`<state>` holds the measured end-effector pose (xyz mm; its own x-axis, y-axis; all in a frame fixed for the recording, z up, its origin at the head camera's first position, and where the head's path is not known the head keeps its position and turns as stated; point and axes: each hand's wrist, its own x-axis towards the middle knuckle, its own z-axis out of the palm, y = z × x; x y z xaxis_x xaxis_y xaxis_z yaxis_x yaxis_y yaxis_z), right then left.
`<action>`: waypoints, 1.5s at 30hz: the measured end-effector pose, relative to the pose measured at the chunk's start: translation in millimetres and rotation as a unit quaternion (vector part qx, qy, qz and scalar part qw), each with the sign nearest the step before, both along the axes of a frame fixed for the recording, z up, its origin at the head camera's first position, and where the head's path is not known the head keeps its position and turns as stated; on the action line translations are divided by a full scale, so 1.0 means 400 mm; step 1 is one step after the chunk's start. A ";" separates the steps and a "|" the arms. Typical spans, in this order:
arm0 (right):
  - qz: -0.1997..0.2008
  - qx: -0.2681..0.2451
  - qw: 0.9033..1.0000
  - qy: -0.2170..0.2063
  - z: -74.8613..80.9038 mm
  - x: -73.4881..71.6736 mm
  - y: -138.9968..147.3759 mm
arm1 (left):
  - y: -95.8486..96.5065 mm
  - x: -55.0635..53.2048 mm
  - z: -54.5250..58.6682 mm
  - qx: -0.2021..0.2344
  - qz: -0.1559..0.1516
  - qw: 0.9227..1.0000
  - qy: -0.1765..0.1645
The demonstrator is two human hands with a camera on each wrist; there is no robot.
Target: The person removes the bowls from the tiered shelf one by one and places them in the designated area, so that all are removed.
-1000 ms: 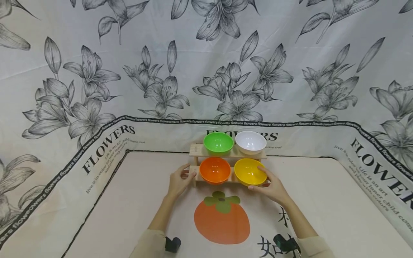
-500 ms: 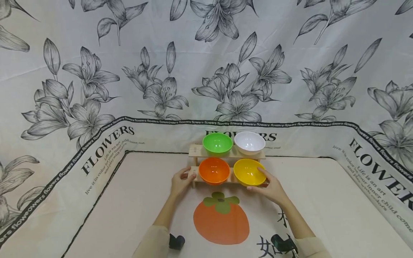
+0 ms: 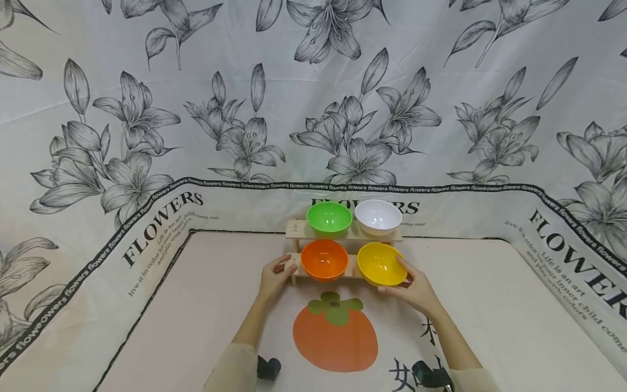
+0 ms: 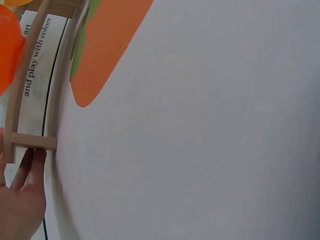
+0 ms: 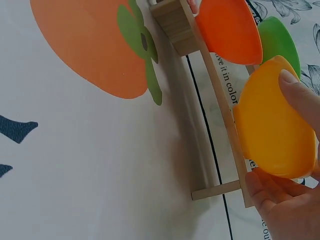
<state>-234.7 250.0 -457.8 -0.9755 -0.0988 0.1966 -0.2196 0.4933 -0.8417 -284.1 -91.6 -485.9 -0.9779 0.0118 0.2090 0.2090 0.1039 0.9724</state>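
a pale table [image 3: 206,305] carries a wooden rack [image 3: 299,231]; printed on the table in front of the rack are an orange fruit [image 3: 336,345] and black characters [image 3: 400,375]; on the rack's higher back level sit a green bowl [image 3: 329,216] at left and a white bowl [image 3: 378,216] at right, on its lower front level an orange bowl [image 3: 324,260] at left, with a yellow bowl [image 3: 382,264] at its right end

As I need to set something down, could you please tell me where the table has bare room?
Bare table lies left of the left hand, right of the right hand, and over the printed fruit between the forearms. Crowded: the wooden rack, with four bowls and both hands.
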 end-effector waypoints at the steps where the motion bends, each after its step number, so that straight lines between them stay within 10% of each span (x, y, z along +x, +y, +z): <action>1: 0.001 0.001 1.000 0.001 0.001 0.003 -0.001 | 0.000 0.001 0.001 -0.001 -0.001 1.000 -0.002; 16: 0.015 0.006 1.000 -0.011 0.000 0.055 -0.008 | -0.005 -0.045 -0.084 0.037 0.009 0.999 -0.023; 35: 0.055 -0.033 0.996 -0.056 -0.036 0.120 -0.047 | -0.001 -0.016 -0.034 0.061 -0.004 0.997 -0.043; 45: 0.107 -0.054 0.989 -0.082 -0.058 0.137 -0.092 | -0.011 -0.050 -0.110 0.088 -0.029 0.995 0.044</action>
<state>-179.7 213.0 -480.8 -0.9540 -0.2941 0.0587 -0.1662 0.3554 -0.9198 -304.1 -95.8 -529.8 -0.9546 0.0226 0.2970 0.2944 -0.0804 0.9523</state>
